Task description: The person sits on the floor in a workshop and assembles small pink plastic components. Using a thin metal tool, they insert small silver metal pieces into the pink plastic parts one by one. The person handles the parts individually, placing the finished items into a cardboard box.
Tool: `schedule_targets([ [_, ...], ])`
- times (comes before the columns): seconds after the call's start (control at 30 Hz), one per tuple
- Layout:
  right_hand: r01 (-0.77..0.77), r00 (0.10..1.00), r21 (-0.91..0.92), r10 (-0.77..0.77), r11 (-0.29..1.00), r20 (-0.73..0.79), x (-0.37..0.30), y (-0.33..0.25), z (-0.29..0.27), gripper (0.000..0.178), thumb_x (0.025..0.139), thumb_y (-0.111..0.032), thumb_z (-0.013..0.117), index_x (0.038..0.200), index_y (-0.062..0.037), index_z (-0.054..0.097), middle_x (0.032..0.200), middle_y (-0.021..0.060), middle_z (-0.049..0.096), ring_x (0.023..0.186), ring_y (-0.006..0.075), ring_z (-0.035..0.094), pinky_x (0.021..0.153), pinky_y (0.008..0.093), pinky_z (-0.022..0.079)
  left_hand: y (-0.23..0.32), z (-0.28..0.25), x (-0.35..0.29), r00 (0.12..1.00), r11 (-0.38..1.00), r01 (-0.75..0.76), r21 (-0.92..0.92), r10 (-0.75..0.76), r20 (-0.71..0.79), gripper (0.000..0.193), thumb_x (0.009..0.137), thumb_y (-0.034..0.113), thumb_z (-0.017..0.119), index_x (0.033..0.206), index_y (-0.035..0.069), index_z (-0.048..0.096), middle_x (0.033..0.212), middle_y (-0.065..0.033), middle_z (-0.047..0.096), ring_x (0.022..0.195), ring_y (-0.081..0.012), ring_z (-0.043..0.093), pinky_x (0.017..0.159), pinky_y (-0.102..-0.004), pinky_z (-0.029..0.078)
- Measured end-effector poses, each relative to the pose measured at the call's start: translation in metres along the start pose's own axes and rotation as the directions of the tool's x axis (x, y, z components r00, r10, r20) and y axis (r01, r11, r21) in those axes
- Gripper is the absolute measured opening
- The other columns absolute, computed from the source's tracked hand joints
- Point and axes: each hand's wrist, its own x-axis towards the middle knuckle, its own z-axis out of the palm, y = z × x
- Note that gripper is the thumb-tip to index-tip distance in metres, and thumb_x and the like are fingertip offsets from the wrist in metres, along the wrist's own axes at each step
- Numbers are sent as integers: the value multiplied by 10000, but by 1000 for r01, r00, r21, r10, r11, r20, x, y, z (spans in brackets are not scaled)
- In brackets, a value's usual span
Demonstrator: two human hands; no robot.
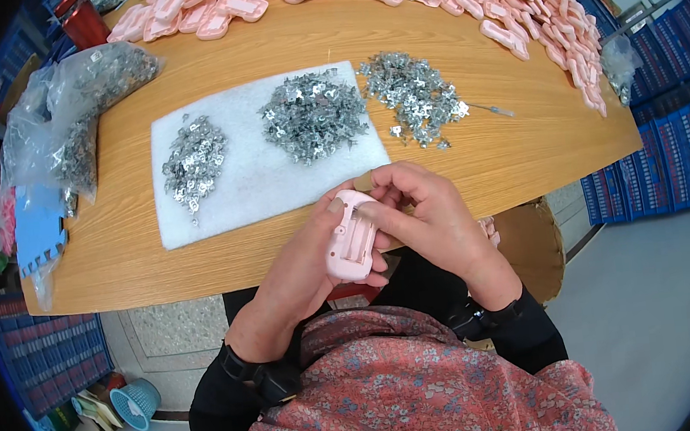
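A pale pink plastic casing (353, 252) with a long open compartment is in my left hand (303, 257), just off the table's near edge. My left thumb lies along its side and the fingers wrap beneath it. My right hand (424, 216) is closed at the casing's far end, its thumb pressed into the top of the compartment and the index finger bent over the far edge. A tan cover shows on a fingertip there. Whether a small metal part sits under the right thumb is hidden. Beyond my hands, small metal contact pieces (312, 117) are heaped on a white foam sheet (248, 196).
A smaller metal heap (194, 159) shares the sheet; another pile (412, 93) lies right of it beside a thin tool (497, 109). Many pink casings (500, 9) line the far edge. Clear bags of metal pieces (73, 109) stand left. A cardboard box (531, 247) is below right.
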Motion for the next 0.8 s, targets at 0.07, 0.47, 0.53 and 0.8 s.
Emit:
schedule_targets([
  [0.07,-81,996,54,80,995,28,-1,-2,1,179,889,-122,709,995,-12,615,786,-2,565,680,59,550,590,222,458,-1,-1,0,999,999,-28,26,27,31,484,1073,364,272,1486,112,260,986,-124,621,772,-208,669,659,-363,603],
  [0.47,-141,989,468,108,873,96,-2,5,5,195,962,-148,629,1071,4,574,840,-15,617,706,39,564,622,212,476,-4,-2,-1,915,739,-334,586,402,14,405,1019,162,441,1390,3,406,1094,-136,647,908,-199,668,803,-284,531],
  [0.53,-131,991,421,108,898,78,-4,6,4,204,960,-161,635,1063,3,571,837,-13,614,717,35,565,629,214,475,1,2,-3,922,680,-295,671,388,11,361,1004,95,449,1347,-17,448,1095,-126,651,940,-164,650,815,-270,509],
  [0.8,-94,995,469,69,878,70,-9,-5,0,220,981,-150,599,1143,-9,550,833,-20,576,727,24,543,645,201,465,9,-4,-2,965,705,-138,695,254,-66,336,980,206,494,1246,1,500,881,-59,630,721,-155,597,648,-332,489],
])
